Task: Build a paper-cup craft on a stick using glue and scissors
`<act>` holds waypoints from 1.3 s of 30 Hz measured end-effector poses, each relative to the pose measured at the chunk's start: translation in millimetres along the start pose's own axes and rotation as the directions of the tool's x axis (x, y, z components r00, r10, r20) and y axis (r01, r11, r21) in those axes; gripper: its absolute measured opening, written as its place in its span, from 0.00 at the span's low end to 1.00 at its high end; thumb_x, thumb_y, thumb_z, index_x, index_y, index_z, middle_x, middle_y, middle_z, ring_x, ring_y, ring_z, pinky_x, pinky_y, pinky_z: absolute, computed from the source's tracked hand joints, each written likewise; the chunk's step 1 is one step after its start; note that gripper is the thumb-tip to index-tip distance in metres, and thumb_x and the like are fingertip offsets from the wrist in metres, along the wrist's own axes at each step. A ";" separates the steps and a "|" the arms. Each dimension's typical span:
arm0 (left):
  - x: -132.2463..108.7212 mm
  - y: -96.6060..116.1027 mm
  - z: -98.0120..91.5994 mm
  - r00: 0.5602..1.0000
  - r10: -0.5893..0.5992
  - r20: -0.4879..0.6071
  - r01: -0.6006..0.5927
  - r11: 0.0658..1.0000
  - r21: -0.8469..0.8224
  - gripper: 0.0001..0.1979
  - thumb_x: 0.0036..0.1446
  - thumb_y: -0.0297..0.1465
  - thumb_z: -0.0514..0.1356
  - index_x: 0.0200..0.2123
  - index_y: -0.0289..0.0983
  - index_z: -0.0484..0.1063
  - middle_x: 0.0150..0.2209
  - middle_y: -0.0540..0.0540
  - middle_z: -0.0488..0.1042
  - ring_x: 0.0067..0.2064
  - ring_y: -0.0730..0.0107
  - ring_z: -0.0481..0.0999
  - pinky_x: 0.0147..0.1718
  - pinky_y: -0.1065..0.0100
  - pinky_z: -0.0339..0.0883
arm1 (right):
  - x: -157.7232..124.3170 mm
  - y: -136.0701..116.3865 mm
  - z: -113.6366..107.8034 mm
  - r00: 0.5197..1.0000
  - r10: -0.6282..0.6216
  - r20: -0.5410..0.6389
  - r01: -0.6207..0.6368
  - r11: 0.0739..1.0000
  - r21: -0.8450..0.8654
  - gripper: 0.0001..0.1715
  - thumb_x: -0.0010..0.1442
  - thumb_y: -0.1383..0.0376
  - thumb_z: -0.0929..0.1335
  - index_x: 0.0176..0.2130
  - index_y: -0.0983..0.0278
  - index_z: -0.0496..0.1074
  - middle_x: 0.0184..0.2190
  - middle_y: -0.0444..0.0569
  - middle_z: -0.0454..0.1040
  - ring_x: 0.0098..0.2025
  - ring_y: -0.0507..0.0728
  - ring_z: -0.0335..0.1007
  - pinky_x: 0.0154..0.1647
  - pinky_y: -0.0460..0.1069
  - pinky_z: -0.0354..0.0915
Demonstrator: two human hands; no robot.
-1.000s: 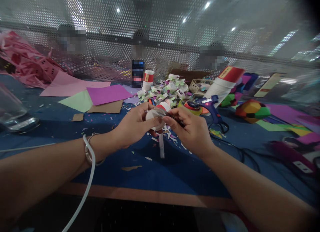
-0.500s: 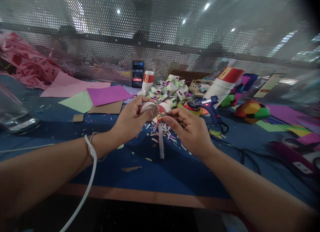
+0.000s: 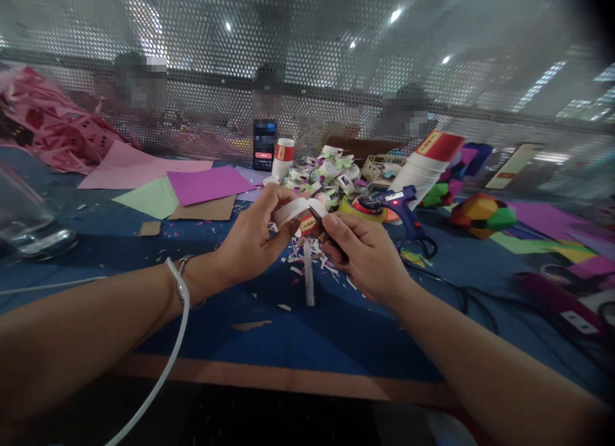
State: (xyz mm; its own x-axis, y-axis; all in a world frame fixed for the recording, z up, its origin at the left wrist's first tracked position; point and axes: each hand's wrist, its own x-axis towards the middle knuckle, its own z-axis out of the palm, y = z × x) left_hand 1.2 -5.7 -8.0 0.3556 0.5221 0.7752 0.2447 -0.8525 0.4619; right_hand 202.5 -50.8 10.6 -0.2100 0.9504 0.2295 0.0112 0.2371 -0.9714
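My left hand (image 3: 254, 238) is closed around a white paper cup piece (image 3: 292, 209), its thumb in front and fingers curled behind. A red section with a yellow label shows beneath its white strip, which bends to the right. My right hand (image 3: 368, 247) is closed on scissors (image 3: 314, 212), whose dark blades meet the strip; the handles are mostly hidden in the palm. Below the hands, a clear glue stick (image 3: 309, 276) lies among paper scraps (image 3: 331, 263). Just beyond is a heap of cut white and green paper pieces (image 3: 331, 167).
A blue glue gun (image 3: 406, 209) with a black cable stands to the right, near stacked paper cups (image 3: 427, 157). Coloured sheets (image 3: 206, 183) lie left, with a clear glass (image 3: 36, 225) nearer. A phone (image 3: 264, 145) stands at the back against a perforated metal screen (image 3: 317, 61).
The scissors have moved into the cup piece's edge, and a white strip now arches rightward from it toward my right hand. My left hand has stayed nearly in place, turning the cup piece slightly.
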 end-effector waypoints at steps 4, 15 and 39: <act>6.9 -2.7 -9.1 0.957 0.285 0.051 -0.289 0.938 0.191 0.20 0.65 0.24 0.59 0.58 0.39 0.64 0.60 0.36 0.74 0.58 0.55 0.76 0.55 0.52 0.71 | -0.9 -2.1 0.1 0.999 0.036 0.014 -0.037 0.998 0.055 0.24 0.64 0.47 0.71 0.32 0.64 0.75 0.17 0.38 0.59 0.18 0.45 0.47 0.15 0.43 0.40; 12.6 4.2 -21.6 0.926 0.346 0.153 -0.376 0.887 0.267 0.18 0.66 0.31 0.62 0.57 0.39 0.67 0.63 0.33 0.73 0.62 0.52 0.75 0.58 0.47 0.71 | 1.6 -6.3 -4.9 0.997 0.068 0.040 -0.072 0.991 0.113 0.24 0.63 0.48 0.73 0.30 0.64 0.73 0.15 0.37 0.57 0.17 0.44 0.46 0.16 0.43 0.39; 16.3 -6.8 -22.0 0.942 0.320 0.097 -0.326 0.944 0.052 0.15 0.60 0.28 0.68 0.49 0.40 0.72 0.56 0.36 0.77 0.58 0.54 0.78 0.53 0.50 0.76 | 3.4 -2.6 -16.6 0.994 0.019 0.105 -0.002 0.987 -0.159 0.25 0.64 0.45 0.70 0.32 0.64 0.74 0.18 0.37 0.55 0.18 0.46 0.46 0.18 0.46 0.41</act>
State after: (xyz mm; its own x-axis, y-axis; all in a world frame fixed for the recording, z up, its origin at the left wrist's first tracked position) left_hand -14.5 8.1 11.1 0.5012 0.2214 0.8365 0.1621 -0.9736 0.1605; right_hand 218.0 -44.9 14.9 -0.3111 0.9284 0.2032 0.1667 0.2637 -0.9501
